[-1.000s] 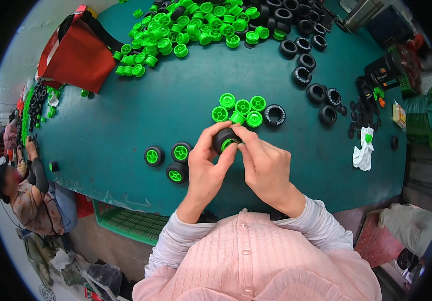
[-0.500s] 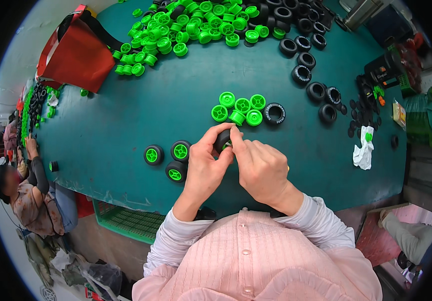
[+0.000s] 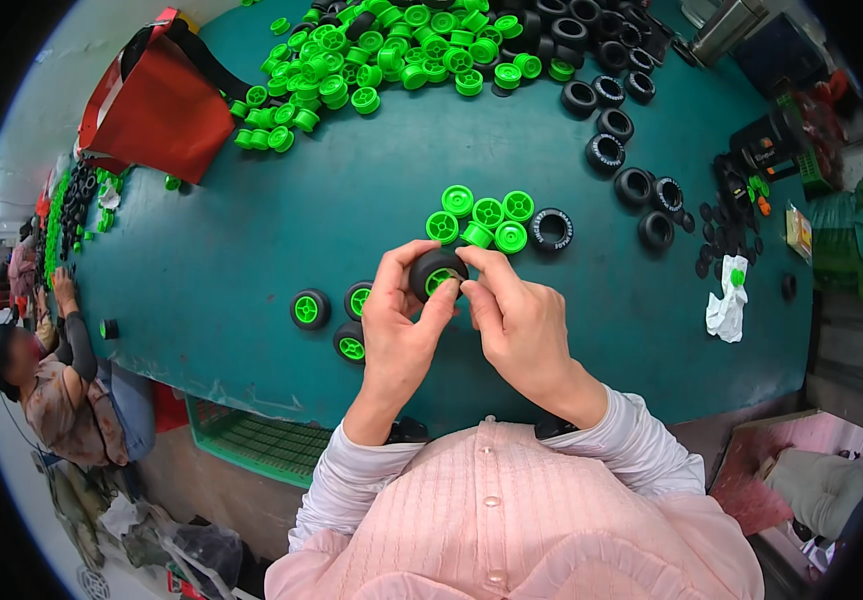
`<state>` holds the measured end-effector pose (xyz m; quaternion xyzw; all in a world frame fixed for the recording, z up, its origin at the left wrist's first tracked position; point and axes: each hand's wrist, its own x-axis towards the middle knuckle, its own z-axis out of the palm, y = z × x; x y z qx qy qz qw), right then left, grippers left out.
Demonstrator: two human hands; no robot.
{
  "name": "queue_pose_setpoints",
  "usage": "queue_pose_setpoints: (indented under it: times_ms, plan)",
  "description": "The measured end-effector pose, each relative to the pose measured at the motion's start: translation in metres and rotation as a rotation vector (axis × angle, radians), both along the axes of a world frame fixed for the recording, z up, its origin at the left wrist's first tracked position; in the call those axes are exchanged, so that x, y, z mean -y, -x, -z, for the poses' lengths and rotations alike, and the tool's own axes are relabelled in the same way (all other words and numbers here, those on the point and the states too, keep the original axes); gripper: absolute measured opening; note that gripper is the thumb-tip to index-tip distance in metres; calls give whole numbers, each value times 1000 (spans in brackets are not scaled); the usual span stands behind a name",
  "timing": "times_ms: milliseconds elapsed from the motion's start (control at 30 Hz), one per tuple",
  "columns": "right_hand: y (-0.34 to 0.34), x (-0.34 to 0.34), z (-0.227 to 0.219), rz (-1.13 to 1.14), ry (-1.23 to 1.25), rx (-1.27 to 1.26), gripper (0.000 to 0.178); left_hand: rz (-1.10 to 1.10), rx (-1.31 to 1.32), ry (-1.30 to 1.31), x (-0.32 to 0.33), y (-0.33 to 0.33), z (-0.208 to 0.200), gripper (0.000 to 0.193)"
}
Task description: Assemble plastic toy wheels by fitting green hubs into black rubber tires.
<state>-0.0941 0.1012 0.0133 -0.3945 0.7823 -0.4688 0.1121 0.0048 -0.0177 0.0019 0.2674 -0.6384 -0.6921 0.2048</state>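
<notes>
Between my hands, above the table, is a toy wheel [image 3: 435, 272], a black tyre around a green spoked rim. My left hand [image 3: 396, 325] grips it from the left, with the thumb on the rim face. On its right edge, the bent index finger and thumb of my right hand [image 3: 526, 322] pinch it. Just beyond lies a cluster of several loose green rims [image 3: 488, 212], and a bare black tyre [image 3: 551, 230] is beside them. Three tyred wheels [image 3: 309, 309] rest left of my left hand, two of them partly covered by it.
A big heap of green rims [image 3: 391, 55] fills the far side, with black tyres [image 3: 606, 152] trailing down its right. A red bag [image 3: 156, 115] stands far left. Small black discs [image 3: 716, 235] and white crumpled paper [image 3: 728, 305] lie right. Another person [image 3: 71, 380] sits at the left edge.
The wheel has turned so its green rim faces me more. My right hand has shifted from over the wheel to its right side, its fingers opening out somewhat.
</notes>
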Motion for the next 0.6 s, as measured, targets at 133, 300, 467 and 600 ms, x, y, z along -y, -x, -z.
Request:
queue_pose_setpoints:
  times_ms: [133, 300, 467, 600]
  plan:
    - [-2, 1, -2, 33, -17, -164, 28, -48, 45, 74, -9, 2, -5, 38]
    - [0, -2, -6, 17, -56, -175, 29, -41, 40, 187, -11, 5, -7, 39]
    - [-3, -4, -5, -33, -86, -197, 28, 49, 120, 171, -5, 1, -6, 39]
    - [0, -6, -20, -51, -5, -100, 28, 66, 105, -167, 7, -1, -5, 44]
